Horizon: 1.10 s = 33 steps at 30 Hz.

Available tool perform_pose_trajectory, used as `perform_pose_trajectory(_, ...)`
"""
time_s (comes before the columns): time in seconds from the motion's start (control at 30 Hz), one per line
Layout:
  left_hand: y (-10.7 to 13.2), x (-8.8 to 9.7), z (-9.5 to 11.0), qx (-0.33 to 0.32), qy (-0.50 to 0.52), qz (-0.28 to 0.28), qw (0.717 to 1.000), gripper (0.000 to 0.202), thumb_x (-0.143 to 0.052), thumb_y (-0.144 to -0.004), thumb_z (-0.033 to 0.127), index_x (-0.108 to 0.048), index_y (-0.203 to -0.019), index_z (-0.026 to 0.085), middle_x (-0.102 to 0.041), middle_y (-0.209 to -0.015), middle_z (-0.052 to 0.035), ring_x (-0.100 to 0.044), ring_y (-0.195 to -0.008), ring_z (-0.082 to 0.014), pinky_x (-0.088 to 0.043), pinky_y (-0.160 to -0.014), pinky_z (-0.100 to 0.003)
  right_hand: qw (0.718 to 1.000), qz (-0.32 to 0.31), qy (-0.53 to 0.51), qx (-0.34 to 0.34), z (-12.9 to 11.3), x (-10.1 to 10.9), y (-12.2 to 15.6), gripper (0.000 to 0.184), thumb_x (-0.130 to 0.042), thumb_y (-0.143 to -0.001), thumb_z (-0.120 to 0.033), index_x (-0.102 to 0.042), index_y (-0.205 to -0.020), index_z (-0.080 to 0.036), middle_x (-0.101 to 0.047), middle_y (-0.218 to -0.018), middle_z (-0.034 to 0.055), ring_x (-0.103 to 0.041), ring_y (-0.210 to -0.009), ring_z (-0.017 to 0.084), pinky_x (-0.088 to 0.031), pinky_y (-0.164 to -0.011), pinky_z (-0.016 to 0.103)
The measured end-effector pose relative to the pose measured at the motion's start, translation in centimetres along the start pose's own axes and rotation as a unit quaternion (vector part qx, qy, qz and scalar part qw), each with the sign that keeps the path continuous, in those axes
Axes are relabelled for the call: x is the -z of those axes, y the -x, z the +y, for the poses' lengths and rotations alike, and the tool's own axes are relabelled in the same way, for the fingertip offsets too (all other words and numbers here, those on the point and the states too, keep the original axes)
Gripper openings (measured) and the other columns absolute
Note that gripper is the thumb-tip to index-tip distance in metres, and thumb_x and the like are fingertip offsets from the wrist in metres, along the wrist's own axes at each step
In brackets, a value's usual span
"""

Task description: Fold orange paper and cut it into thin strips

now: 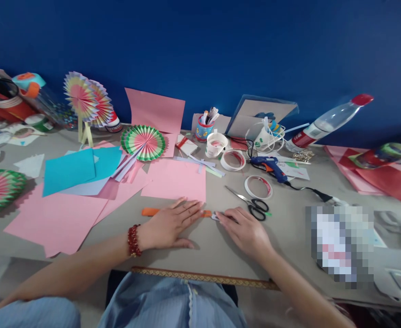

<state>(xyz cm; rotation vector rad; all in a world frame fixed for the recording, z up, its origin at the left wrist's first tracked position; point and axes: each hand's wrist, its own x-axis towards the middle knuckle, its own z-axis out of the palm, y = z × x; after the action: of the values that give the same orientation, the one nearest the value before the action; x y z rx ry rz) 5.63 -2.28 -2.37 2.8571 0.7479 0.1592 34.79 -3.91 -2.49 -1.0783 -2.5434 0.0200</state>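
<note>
My left hand (176, 223) lies palm down with its fingers stretched out over a narrow orange strip (150, 212). Both ends of the strip show, while its middle is hidden beneath the fingers. At the strip's right end, my right hand (250, 231) is closed, fingertips low on the table. It grips a small item with a pale, metallic-looking tip (215, 216) and a dark part under the fingers; its kind is mostly hidden. Beyond my left fingers is a pink paper sheet (175, 178). Black-handled scissors (257, 207) lie just past my right hand.
Two tape rolls (258, 187) (233, 160) and a blue glue gun (271, 168) lie behind the scissors. Pink sheets (58, 218), teal paper (70, 171) and a pleated paper rosette (146, 142) are at left. A clear bottle (326, 125) leans against the blue wall.
</note>
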Motion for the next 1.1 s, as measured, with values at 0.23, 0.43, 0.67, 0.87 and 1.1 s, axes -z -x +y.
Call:
perform_pose_trajectory(0.23, 0.0, -0.1, -0.1, 0.000, 0.003, -0.001, 1.000, 0.092, -0.034, -0.097, 0.073, -0.009, -0.162, 0.014, -0.019, -0.166, -0.0138, -0.017, -0.155, -0.0251, -0.007, -0.127, -0.045, 1.000, -0.002, -0.018, -0.001, 0.3, 0.1, -0.1, 0.028, -0.049, -0.101, -0.017, -0.070, -0.119, -0.021, -0.069, -0.093, 0.0075, -0.062, -0.084, 0.019, -0.052, -0.077, 0.031)
perform_pose_trajectory(0.43, 0.0, -0.1, -0.1, 0.000, 0.002, 0.001, 1.000, 0.090, -0.035, -0.098, 0.071, -0.009, -0.163, 0.013, -0.019, -0.166, -0.0134, -0.017, -0.155, -0.0250, -0.006, -0.127, -0.045, 1.000, 0.002, -0.028, 0.005, 0.5, 0.1, 0.0, 0.028, -0.049, -0.101, -0.015, -0.070, -0.119, -0.020, -0.070, -0.093, 0.0079, -0.062, -0.084, 0.019, -0.053, -0.077, 0.032)
perform_pose_trajectory(0.67, 0.0, -0.2, -0.1, 0.004, 0.007, -0.008, 1.000, 0.091, -0.033, -0.098, 0.074, -0.012, -0.162, 0.013, -0.019, -0.166, -0.0142, -0.017, -0.155, -0.0248, -0.005, -0.127, -0.043, 0.997, -0.006, -0.068, 0.023, 0.4, 0.4, 0.3, 0.027, -0.049, -0.100, -0.014, -0.069, -0.118, -0.018, -0.070, -0.095, 0.0088, -0.062, -0.085, 0.020, -0.053, -0.078, 0.032)
perform_pose_trajectory(0.87, 0.0, -0.2, -0.1, 0.007, 0.014, -0.006, 1.000, 0.093, -0.034, -0.098, 0.073, -0.007, -0.162, 0.012, -0.018, -0.166, -0.0143, -0.017, -0.155, -0.0253, -0.006, -0.127, -0.044, 0.994, 0.017, -0.100, -0.029, 0.9, 1.1, 1.7, 0.028, -0.052, -0.100, -0.018, -0.070, -0.121, -0.020, -0.069, -0.098, 0.0091, -0.064, -0.088, 0.019, -0.053, -0.077, 0.031)
perform_pose_trajectory(1.1, 0.1, -0.1, -0.1, 0.018, 0.044, -0.009, 0.999, 0.099, -0.038, -0.097, 0.074, 0.007, -0.162, 0.014, -0.016, -0.167, -0.0149, -0.016, -0.155, -0.0261, -0.004, -0.127, -0.045, 0.997, 0.017, -0.062, -0.039, 1.3, 0.2, 0.7, 0.028, -0.050, -0.101, -0.019, -0.069, -0.121, -0.019, -0.067, -0.097, 0.0088, -0.061, -0.088, 0.020, -0.053, -0.078, 0.033)
